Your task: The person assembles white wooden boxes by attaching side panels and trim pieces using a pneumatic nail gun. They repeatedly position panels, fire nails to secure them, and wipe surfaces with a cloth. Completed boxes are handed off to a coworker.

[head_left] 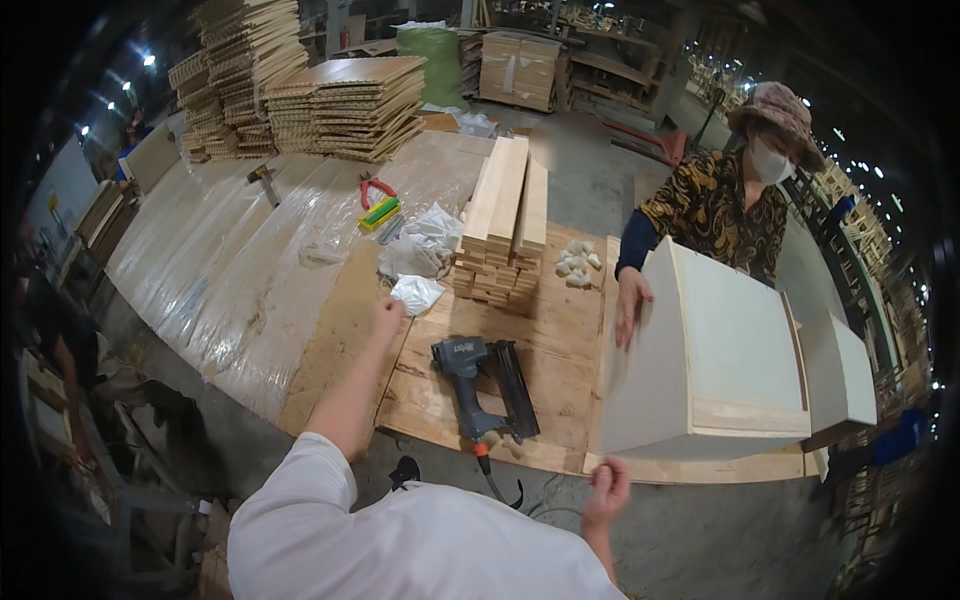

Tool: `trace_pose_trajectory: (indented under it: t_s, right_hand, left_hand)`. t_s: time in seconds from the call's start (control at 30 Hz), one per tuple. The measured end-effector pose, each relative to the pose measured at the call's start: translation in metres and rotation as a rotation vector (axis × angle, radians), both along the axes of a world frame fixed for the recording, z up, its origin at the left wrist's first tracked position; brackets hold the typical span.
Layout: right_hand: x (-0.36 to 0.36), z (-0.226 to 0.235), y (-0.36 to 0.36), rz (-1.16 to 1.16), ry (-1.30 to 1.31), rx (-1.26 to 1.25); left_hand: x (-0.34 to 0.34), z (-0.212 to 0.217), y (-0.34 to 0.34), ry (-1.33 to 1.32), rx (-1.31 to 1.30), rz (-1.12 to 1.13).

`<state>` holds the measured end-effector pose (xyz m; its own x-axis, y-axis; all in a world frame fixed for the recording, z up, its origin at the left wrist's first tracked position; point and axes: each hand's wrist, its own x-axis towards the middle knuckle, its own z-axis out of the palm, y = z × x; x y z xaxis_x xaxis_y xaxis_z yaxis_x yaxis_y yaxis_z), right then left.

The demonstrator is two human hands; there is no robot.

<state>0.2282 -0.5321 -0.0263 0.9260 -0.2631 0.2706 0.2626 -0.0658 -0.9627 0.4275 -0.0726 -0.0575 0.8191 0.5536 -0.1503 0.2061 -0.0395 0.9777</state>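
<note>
My left hand (389,318) is stretched over the bench with its fingers closed, right beside a small white plastic bag (418,294). Whether it grips the bag's edge or something small cannot be made out. My right hand (605,492) is curled below the bench's front edge, near the corner of a pale wooden box (745,345); what its fingers hold, if anything, is hidden. Between my arms a dark nail gun (463,375) lies on the plywood bench top (555,385), with an orange hose fitting (482,450) at its handle. Neither hand touches it.
Light wooden strips (505,215) are stacked behind the nail gun, beside small white pieces (577,264). A co-worker (715,205) rests a hand on the box. Red-handled pliers (376,188), a hammer (262,182) and stacked wooden panels (345,105) lie on the plastic-covered surface at left.
</note>
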Motion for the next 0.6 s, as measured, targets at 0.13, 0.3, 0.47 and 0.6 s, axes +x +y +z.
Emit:
trace_pose_trajectory:
  t_s: [0.13,0.3,0.47,0.6]
  right_hand:
    - [0.031,0.008,0.071,0.271,-0.002,-0.332]
    - [0.084,0.030,0.161,0.407,-0.002,-0.545]
    - [0.113,0.003,0.203,0.308,0.018,-0.787]
    - [0.110,-0.018,0.213,0.198,0.186,-0.954]
  left_hand:
    - [0.044,-0.019,0.053,0.231,0.244,0.080]
    - [0.068,-0.033,0.041,0.310,0.409,-0.166]
    - [0.066,-0.033,0.018,-0.300,0.655,-0.120]
    - [0.082,0.005,0.012,-0.404,0.623,-0.303]
